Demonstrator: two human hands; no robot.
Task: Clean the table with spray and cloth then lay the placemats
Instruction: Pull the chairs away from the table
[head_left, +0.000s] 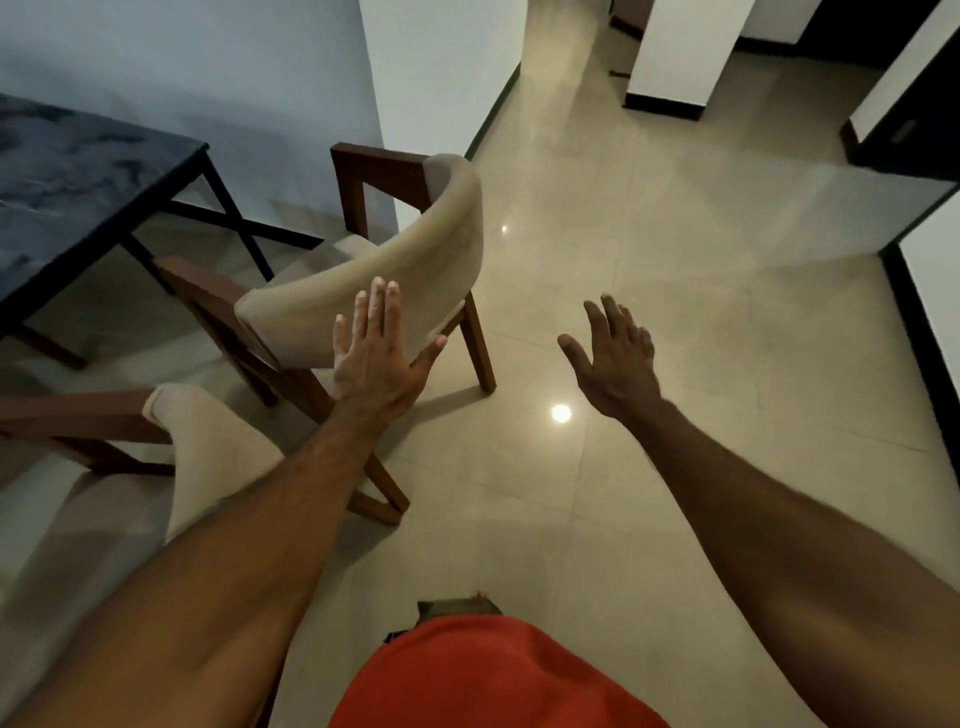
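Note:
The dark marbled table with black metal legs stands at the far left, only its corner in view. No spray bottle, cloth or placemat shows. My left hand is flat and open, fingers together, in front of the curved beige back of a wooden chair. Whether it touches the chair I cannot tell. My right hand hovers open over the floor to the right of the chair, fingers spread, holding nothing.
A second beige chair stands at the lower left beside the table. Glossy cream floor tiles stretch ahead and right into a corridor between white walls with black skirting. My orange shirt fills the bottom edge.

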